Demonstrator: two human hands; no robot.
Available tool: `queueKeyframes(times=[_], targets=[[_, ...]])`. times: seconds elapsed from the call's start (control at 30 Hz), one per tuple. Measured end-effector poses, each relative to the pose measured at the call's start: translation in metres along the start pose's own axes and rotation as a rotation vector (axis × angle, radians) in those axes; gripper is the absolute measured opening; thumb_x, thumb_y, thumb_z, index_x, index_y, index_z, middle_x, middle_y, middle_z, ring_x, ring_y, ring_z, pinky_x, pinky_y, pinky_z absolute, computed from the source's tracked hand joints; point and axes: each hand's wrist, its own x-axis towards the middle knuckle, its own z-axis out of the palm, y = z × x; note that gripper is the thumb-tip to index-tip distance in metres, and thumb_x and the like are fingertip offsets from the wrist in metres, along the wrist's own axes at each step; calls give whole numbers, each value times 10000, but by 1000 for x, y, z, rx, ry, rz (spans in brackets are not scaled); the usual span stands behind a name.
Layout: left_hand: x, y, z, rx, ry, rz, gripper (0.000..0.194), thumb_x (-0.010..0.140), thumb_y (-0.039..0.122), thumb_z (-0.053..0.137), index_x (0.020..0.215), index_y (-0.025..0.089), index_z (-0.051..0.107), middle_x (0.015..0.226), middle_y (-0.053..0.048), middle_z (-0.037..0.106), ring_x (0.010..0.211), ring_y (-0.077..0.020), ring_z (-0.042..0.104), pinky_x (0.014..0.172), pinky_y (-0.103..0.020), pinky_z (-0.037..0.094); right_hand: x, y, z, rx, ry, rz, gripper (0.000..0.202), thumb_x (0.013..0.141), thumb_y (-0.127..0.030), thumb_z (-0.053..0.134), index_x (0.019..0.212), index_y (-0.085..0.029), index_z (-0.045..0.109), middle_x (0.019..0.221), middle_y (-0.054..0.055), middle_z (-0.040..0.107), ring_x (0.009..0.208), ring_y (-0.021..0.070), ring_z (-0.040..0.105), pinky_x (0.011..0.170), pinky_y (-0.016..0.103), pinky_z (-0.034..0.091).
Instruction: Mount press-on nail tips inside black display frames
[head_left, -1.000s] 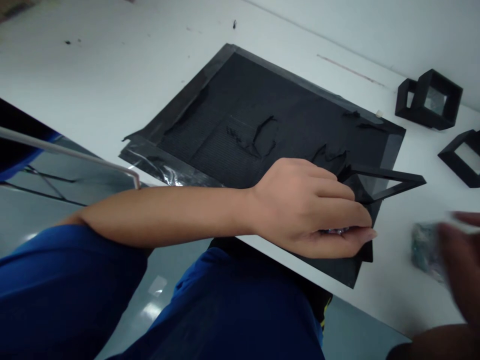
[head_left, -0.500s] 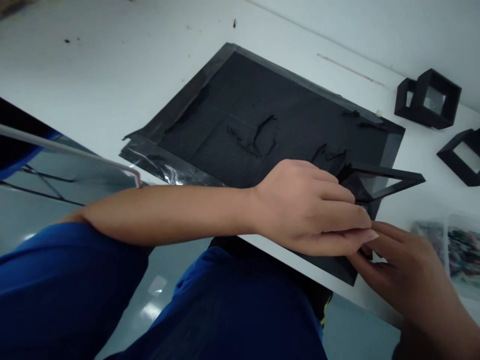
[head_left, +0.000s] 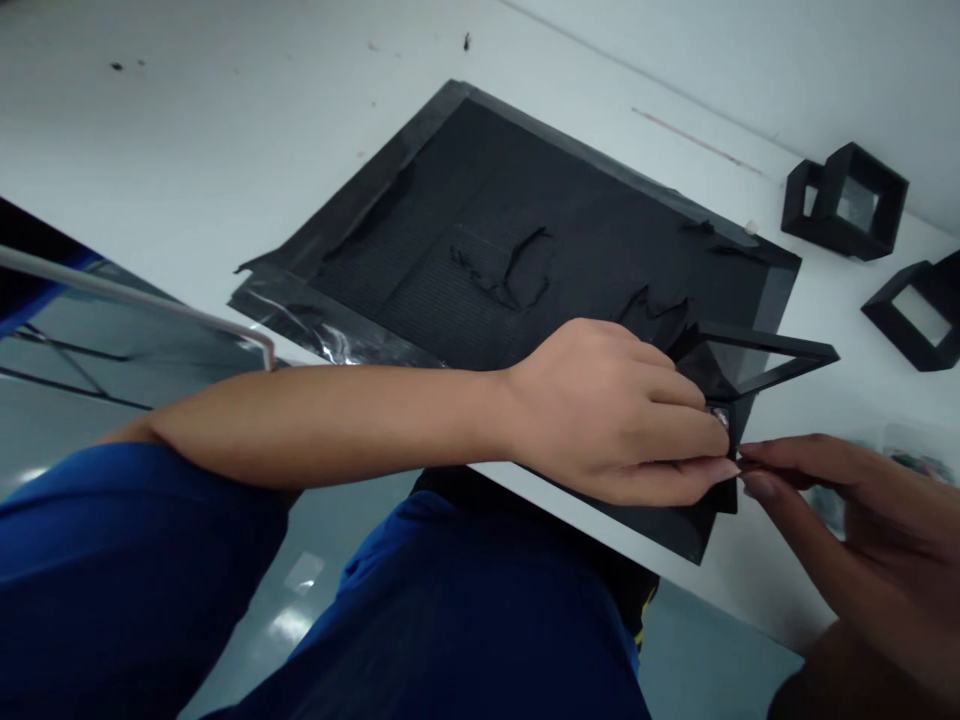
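Much of the box point(head_left: 726, 496) hides behind left hand point(head_left: 622, 415).

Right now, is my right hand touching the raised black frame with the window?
Apart. The head view shows white table between the raised black frame and your right hand, whose fingertips are below it in the picture.

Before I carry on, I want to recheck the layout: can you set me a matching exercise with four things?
1 left hand
2 right hand
3 frame nearest the hands
4 mat

A on the white table
B reaching in from the picture's right edge
C black, jutting past the mat
D fingers curled, over the mat

1-D, 2-B, 3-C, 4-A
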Motion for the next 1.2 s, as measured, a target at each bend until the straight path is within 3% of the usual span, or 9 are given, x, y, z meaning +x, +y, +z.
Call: queueKeyframes(times=[0.2, 0.33, 0.43, 0.57, 0.77, 0.87, 1.2], targets=[[0, 2, -1, 30, -50, 31, 282, 967, 347, 550, 782, 239, 734, 627, 89, 690, 538, -52, 595, 490, -254, 378, -8, 8, -3, -88, -1, 10, 122, 908, -341, 702, 1024, -309, 720, 835, -68, 740, 557, 79, 630, 558, 186, 547], [-3, 6, 2, -51, -101, 102, 318, 974, 370, 553, 752, 232, 734, 612, 79, 669, 532, -57, 567, 499, -270, 386, -17, 20, -7, -165, 28, 56, 209, 885, -349, 734, 1093, -341, 728, 922, -77, 761, 695, 87, 697, 617, 175, 549], [-7, 6, 2, -95, -209, 208, 335, 981, 399, 545, 761, 238, 740, 633, 60, 668, 538, -77, 555, 490, -297, 364, -20, 27, -7, -202, 24, 61, 257, 870, -352, 749, 1127, -348, 730, 962, -75, 766, 735, 102, 717, 612, 189, 544], [-11, 3, 1, -116, -379, 307, 273, 970, 324, 569, 781, 240, 747, 675, 25, 675, 581, -102, 565, 512, -318, 353, -17, 27, -5, -238, -7, 12, 184, 899, -362, 712, 1076, -313, 727, 875, -59, 754, 641, 101, 689, 565, 205, 531], [-8, -2, -1, -123, -634, 238, 221, 932, 161, 549, 876, 254, 741, 732, 13, 687, 617, -125, 563, 514, -354, 324, -13, 19, -9, -197, -138, -95, 141, 940, -314, 641, 1076, -305, 676, 869, -55, 743, 648, 124, 697, 537, 226, 522], [-6, -4, -1, -135, -716, 185, 181, 932, 212, 581, 864, 259, 741, 741, 15, 702, 653, -136, 589, 526, -357, 329, -13, 18, -8, -185, -155, -136, 122, 957, -315, 618, 1061, -282, 674, 835, -45, 729, 612, 118, 677, 518, 231, 492], [-7, -6, 3, -138, -699, 158, 251, 963, 435, 590, 873, 262, 747, 775, 26, 732, 673, -128, 614, 546, -341, 325, -15, 20, -1, -246, -75, -139, 102, 970, -311, 608, 991, -252, 689, 823, -37, 715, 625, 107, 655, 565, 245, 460]])
